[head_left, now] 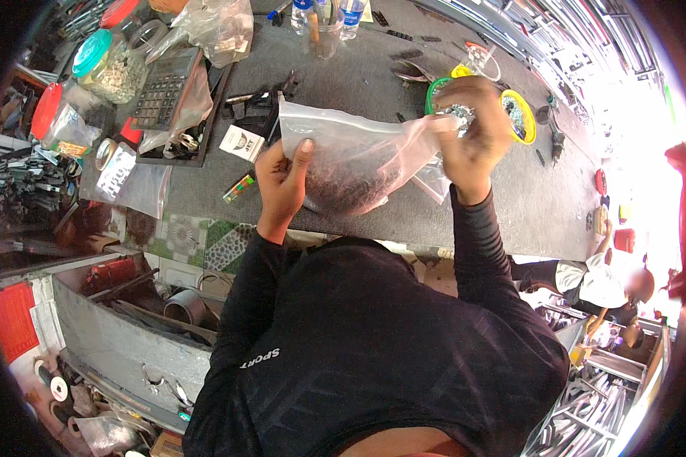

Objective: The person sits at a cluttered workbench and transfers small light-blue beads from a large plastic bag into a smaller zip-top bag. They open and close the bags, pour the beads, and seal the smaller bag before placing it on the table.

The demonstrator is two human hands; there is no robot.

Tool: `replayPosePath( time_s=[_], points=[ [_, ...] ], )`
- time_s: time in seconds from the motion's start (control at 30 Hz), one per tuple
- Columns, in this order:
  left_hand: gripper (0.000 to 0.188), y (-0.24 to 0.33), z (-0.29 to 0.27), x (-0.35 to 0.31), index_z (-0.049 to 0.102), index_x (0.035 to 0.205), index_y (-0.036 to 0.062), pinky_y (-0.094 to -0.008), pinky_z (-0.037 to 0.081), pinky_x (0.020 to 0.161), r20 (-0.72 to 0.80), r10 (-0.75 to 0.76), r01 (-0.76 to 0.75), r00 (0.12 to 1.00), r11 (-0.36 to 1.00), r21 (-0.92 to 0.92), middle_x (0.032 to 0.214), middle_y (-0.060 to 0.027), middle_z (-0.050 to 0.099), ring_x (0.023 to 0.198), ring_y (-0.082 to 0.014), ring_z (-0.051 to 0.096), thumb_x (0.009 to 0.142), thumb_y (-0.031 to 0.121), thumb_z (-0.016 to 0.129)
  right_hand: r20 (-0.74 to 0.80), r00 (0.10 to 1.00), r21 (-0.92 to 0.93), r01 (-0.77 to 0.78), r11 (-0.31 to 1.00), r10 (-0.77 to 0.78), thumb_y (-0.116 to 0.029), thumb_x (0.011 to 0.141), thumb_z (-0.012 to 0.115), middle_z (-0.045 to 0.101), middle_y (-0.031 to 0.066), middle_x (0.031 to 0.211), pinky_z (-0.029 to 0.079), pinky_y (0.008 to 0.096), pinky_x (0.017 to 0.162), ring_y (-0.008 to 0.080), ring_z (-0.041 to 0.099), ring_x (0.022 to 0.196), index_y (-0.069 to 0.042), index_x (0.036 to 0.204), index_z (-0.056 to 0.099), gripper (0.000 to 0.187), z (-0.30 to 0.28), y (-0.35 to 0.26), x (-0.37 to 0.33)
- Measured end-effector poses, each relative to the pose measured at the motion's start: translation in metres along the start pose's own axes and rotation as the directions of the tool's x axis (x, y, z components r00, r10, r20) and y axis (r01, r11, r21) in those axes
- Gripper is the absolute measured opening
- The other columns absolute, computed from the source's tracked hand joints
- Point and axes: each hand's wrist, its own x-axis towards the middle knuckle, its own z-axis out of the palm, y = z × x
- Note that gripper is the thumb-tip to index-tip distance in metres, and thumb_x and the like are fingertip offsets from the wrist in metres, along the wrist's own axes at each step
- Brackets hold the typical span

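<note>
A clear plastic bag [351,164] hangs above the near edge of the grey table. Many small dark pieces lie in its bottom, too blurred through the plastic to name. My left hand [282,181] grips its left side, thumb on the front. My right hand [476,141] is smeared by motion; its fingertips pinch the bag's upper right corner, which is drawn out towards them. Behind that hand stand a green-rimmed tub [434,95] and a yellow-rimmed tub [520,118] of shiny small metal parts. Close to my left hand are a small white box [241,143] and a colourful lighter-like item [238,188].
A calculator [168,90] rests on a dark tray at the left, beside lidded jars [113,72]. Bottles [351,19] and a clear cup [322,38] stand at the back. An open grey drawer [133,331] is below left. Another person [587,282] is at the far right.
</note>
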Motion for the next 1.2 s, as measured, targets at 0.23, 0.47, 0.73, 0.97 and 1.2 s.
replayPosePath(
  time_s=[0.23, 0.47, 0.73, 0.97, 1.2],
  points=[
    [0.026, -0.008, -0.01, -0.013, 0.083, 0.111, 0.0025, -0.0246, 0.039, 0.059, -0.039, -0.08, 0.082, 0.996, 0.996, 0.031, 0.087, 0.008, 0.069, 0.07, -0.0013, 0.053, 0.11, 0.029, 0.08, 0.018, 0.672, 0.755, -0.494, 0.431, 0.74, -0.052, 0.116, 0.058, 0.068, 0.0183, 0.147, 0.054, 0.0483, 0.113, 0.0296, 0.067, 0.132, -0.003, 0.153, 0.055, 0.062, 0.038, 0.043, -0.139],
    [0.053, -0.02, 0.001, 0.01, 0.074, 0.091, -0.0027, -0.0332, 0.041, 0.059, -0.079, -0.108, 0.118, 0.991, 0.984, 0.132, 0.073, 0.0086, 0.054, 0.071, -0.0053, 0.047, 0.116, 0.044, 0.068, 0.081, 0.557, 0.497, -0.742, 0.451, 0.827, -0.027, 0.113, 0.075, 0.07, 0.0235, 0.146, 0.059, 0.0437, 0.106, 0.0274, 0.068, 0.128, 0.004, 0.146, 0.057, 0.049, 0.078, 0.049, -0.188],
    [0.05, 0.011, 0.011, -0.04, 0.072, 0.094, -0.0058, -0.0329, 0.046, 0.063, -0.372, -0.059, 0.089, 0.926, 0.994, 0.063, 0.076, 0.0064, 0.06, 0.075, -0.0046, 0.052, 0.118, 0.038, 0.066, 0.28, 0.657, 0.348, -0.749, 0.564, 0.7, -0.029, 0.112, 0.077, 0.079, 0.0208, 0.118, 0.059, 0.0396, 0.086, 0.0217, 0.071, 0.101, 0.013, 0.124, 0.071, 0.044, 0.056, 0.01, -0.119],
    [0.047, 0.078, -0.052, -0.118, 0.073, 0.098, -0.0056, -0.0305, 0.048, 0.068, -0.489, -0.07, 0.008, 0.869, 0.992, -0.127, 0.081, 0.0081, 0.063, 0.081, -0.0035, 0.053, 0.119, 0.036, 0.066, 0.323, 0.807, 0.637, -0.572, 0.517, 0.494, -0.024, 0.108, 0.082, 0.075, 0.0147, 0.123, 0.059, 0.0413, 0.093, 0.0214, 0.07, 0.104, 0.007, 0.13, 0.067, 0.04, 0.104, -0.067, -0.069],
    [0.047, 0.143, -0.175, -0.225, 0.077, 0.103, -0.0081, -0.0326, 0.052, 0.067, -0.723, 0.061, 0.003, 0.688, 0.996, 0.087, 0.077, 0.0026, 0.068, 0.078, -0.0037, 0.057, 0.118, 0.036, 0.067, 0.572, 0.733, 0.647, -0.679, 0.346, 0.368, -0.022, 0.106, 0.084, 0.075, 0.0134, 0.122, 0.058, 0.0383, 0.091, 0.0208, 0.069, 0.103, 0.004, 0.128, 0.066, 0.039, 0.226, -0.207, -0.066]
  ],
)
